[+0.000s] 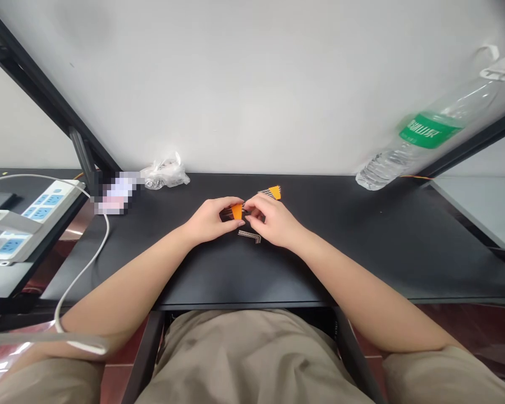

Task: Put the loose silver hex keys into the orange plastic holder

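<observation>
At the middle of the black desk (219,275), the left hand (210,221) pinches the orange holder (237,212), best kept steady while the right hand (278,221) works at its three o'clock, grip unclear, L-shaped keys (248,234) at five.

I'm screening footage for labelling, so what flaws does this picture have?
Head view: wide-angle distortion seems to stretch the bottle near the right edge; white glare on the floor, lower left; a pixelated patch masks something at left; fine detail on the orange piece looks soft.
</observation>
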Tool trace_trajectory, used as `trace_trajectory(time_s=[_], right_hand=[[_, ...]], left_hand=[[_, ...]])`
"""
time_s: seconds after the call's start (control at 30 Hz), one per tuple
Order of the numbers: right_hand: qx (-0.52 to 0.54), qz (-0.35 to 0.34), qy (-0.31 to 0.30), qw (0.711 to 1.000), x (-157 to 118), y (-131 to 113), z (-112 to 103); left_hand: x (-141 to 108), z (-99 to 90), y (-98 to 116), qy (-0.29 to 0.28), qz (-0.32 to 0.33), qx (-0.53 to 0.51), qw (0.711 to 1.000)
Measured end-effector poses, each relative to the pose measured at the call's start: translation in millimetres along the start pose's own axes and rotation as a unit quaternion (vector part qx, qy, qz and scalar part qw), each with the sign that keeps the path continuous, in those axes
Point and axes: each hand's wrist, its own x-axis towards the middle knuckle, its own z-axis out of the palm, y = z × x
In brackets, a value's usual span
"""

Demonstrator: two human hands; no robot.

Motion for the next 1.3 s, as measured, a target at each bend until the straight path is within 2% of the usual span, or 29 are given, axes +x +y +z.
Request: trace_trajectory(time_s=[0.17,0.37,0.43,0.57,0.67,0.93,1.07,1.2,1.3], right_hand=[[-0.047,0.013,-0.013,0.999,1,12,-1],[-0.103,0.078,-0.027,0.991,5,18,-2],[-0.104,0.071,-0.061,0.99,4,19,-6],[-0.075,0.053,-0.168,0.982,0,19,-15],[-0.057,0.067,-0.206,0.974,-2,19,-18],[-0.062,0.043,-0.209,0.975,-2,22,-16],[-0.142,0.026,-0.188,0.972,-4,20,-14],[-0.248,0.057,-0.163,0.953,-8,15,-14],[-0.219,0.08,-0.173,0.957,-8,16,-19]], left_hand=[[-1,2.0,-4,0.007,-0.002,0.003,1.0],[-2,2.6,-2,0.005,-0.007,-0.011,1.0],[-2,1.6,-2,0.006,-0.009,-0.013,1.0],[-2,0.4,-3,0.002,-0.014,-0.02,1.0],[-2,0.2,-2,0.003,-0.018,-0.018,1.0],[-2,0.7,0,-0.008,-0.022,-0.018,1.0],[-2,1.2,-1,-0.004,-0.022,-0.021,1.0],[-1,1.1,-2,-0.01,-0.02,-0.01,1.0],[-1,0.9,-3,-0.013,-0.023,0.002,1.0]])
